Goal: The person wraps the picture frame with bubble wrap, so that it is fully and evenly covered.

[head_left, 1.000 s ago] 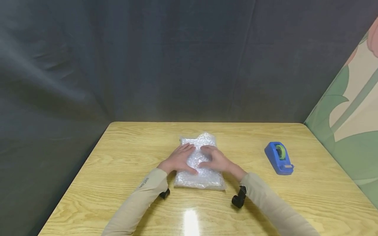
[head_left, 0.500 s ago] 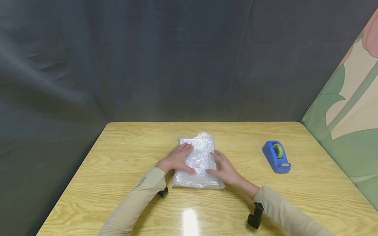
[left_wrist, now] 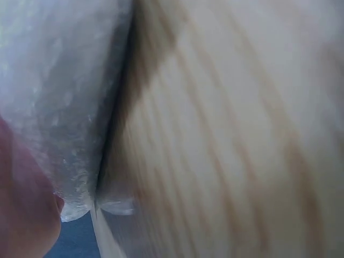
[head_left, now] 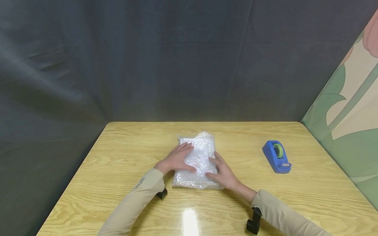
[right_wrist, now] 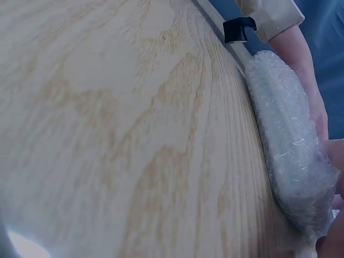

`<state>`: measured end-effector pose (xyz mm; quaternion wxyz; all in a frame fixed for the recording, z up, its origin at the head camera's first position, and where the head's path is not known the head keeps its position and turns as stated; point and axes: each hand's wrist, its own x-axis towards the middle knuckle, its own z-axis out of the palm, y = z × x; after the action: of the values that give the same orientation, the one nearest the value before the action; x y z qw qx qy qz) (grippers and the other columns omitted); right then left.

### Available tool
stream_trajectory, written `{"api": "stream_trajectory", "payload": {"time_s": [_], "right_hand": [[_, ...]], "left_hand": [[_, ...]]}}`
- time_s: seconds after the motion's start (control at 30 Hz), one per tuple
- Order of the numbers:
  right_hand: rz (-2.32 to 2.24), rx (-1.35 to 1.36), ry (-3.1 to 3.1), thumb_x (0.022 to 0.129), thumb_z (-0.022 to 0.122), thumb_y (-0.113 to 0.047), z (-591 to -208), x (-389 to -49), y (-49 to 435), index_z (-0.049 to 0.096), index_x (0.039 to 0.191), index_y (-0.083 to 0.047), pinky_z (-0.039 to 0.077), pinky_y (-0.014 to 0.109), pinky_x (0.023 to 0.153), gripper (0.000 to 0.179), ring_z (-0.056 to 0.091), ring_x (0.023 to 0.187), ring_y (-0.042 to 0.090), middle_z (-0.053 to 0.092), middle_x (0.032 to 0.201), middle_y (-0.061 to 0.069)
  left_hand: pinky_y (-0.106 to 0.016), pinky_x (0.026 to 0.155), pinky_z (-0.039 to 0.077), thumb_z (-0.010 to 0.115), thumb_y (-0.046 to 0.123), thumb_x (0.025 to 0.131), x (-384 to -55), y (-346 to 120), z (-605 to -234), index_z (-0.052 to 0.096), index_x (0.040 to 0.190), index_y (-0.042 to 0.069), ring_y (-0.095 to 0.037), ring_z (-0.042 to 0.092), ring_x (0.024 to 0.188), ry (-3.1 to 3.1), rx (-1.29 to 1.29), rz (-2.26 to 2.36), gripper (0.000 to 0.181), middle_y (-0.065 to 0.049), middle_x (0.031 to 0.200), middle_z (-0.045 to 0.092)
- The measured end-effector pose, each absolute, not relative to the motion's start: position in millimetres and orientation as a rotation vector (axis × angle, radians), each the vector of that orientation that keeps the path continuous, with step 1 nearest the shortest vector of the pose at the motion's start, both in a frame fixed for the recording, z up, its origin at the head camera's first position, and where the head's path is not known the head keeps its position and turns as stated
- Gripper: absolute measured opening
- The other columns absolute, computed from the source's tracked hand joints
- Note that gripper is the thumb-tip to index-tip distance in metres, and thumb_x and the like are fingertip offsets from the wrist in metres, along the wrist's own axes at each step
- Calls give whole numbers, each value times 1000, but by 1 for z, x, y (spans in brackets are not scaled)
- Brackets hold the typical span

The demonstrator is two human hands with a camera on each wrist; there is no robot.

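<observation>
A flat package in clear bubble wrap (head_left: 200,156) lies on the wooden table, with a loose flap of wrap at its far end. Across its left part rests my left hand (head_left: 176,159), fingers straight and thumb spread over the top. My right hand (head_left: 226,174) touches the right edge with spread fingers, the thumb on top. Seen close in the left wrist view, the wrapped side (left_wrist: 64,86) stands beside part of the left hand (left_wrist: 27,209). The package's puffy near end (right_wrist: 287,134) shows in the right wrist view. What the wrap covers cannot be made out.
A blue tape dispenser (head_left: 273,157) with a green-rimmed tape roll (head_left: 278,150) stands to the right on the table (head_left: 133,141). Behind the table hangs a dark curtain (head_left: 183,65). A flower-patterned panel (head_left: 351,114) borders the right side.
My right hand has slid right and nearer, from the middle of the package to its right edge. The left hand has stayed on the left part, and the package lies as before.
</observation>
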<state>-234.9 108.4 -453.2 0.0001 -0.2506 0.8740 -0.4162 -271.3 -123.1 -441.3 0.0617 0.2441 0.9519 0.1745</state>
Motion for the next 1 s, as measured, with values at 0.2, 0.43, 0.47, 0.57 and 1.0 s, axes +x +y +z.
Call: {"api": "stream_trajectory", "payload": {"time_s": [0.2,0.43,0.47,0.57,1.0], "right_hand": [[-1331,-758,2738,73,73,-13,-453,-235,108,42,129,11,25,52,104,68,23,129,45,18,144,29],[-1325,-679,2741,72,74,-15,-453,-232,107,27,136,12,17,49,108,84,18,133,41,16,146,26],[-1329,-660,2736,72,74,-15,-452,-231,107,25,136,12,16,49,108,85,16,133,40,15,146,26],[-1352,-608,2718,71,74,-15,-451,-230,106,23,137,12,14,47,110,88,14,134,38,13,147,25],[-1447,-655,2672,71,74,-12,-452,-247,98,20,137,13,15,45,110,89,17,134,39,17,145,27]], "left_hand": [[-38,113,6,63,53,77,-268,-128,-441,27,142,5,-24,5,138,2909,784,618,88,-10,150,11],[-42,110,19,65,44,79,-242,-143,-437,31,140,4,-28,14,137,2912,703,839,81,-13,150,15],[-43,110,20,66,45,79,-238,-146,-438,31,140,3,-29,16,136,2903,673,868,82,-13,150,15],[-45,109,21,65,48,78,-226,-153,-438,27,142,3,-31,18,135,2867,593,937,87,-15,150,14],[-38,110,20,68,47,76,-233,-161,-445,24,142,1,-27,21,135,2764,446,1093,91,-12,148,20]]}}
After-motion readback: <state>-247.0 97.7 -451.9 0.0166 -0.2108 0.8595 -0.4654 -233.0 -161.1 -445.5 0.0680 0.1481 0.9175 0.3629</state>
